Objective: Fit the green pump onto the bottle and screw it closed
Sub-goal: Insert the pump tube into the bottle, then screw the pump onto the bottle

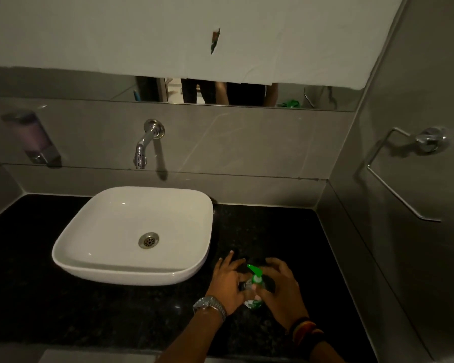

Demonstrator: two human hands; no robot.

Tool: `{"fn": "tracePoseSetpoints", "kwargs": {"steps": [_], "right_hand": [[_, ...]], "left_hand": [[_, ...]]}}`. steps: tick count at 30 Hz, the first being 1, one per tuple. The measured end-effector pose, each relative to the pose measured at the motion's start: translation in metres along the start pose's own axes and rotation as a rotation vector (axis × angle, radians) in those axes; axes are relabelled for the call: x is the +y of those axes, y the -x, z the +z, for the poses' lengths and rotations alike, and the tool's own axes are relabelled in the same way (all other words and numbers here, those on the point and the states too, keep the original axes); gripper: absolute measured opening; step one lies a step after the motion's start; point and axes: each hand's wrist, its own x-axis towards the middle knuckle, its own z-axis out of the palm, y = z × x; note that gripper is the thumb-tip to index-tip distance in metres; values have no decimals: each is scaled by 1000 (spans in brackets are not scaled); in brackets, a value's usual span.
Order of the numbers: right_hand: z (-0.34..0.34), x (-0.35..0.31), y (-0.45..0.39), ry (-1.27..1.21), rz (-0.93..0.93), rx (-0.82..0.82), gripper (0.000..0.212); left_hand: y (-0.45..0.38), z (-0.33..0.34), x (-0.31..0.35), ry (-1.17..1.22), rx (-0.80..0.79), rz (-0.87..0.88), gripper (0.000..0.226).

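A small clear bottle (252, 303) stands on the black counter (116, 315), to the right of the basin. The green pump (256, 274) sits on top of it, nozzle pointing up-left. My left hand (227, 284) holds the bottle's left side at the shoulder, fingers spread. My right hand (282, 286) curls around the pump's collar from the right, thumb and fingers pinching it. Most of the bottle's body is hidden between my hands.
A white basin (134, 235) sits left of my hands under a chrome wall tap (144, 145). A wall soap dispenser (34, 137) hangs far left. A chrome towel ring (404, 166) is on the right wall. Bare counter lies in front of the basin.
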Motion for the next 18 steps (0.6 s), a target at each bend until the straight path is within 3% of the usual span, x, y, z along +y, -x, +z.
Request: {"fn": "tracePoseSetpoints", "kwargs": {"steps": [2, 7, 11, 14, 18], "right_hand": [[-1, 1, 1, 46, -14, 43, 28], [1, -8, -3, 72, 57, 57, 45], [5, 2, 0, 105, -28, 59, 29], [4, -5, -3, 143, 42, 111, 40], [4, 2, -2, -107, 38, -2, 42]], "left_hand": [[1, 0, 0, 4, -10, -1, 58], [1, 1, 0, -4, 8, 2, 44], [1, 0, 1, 12, -15, 0, 54], [3, -1, 2, 29, 10, -9, 40], [2, -2, 3, -20, 20, 2, 39]]}}
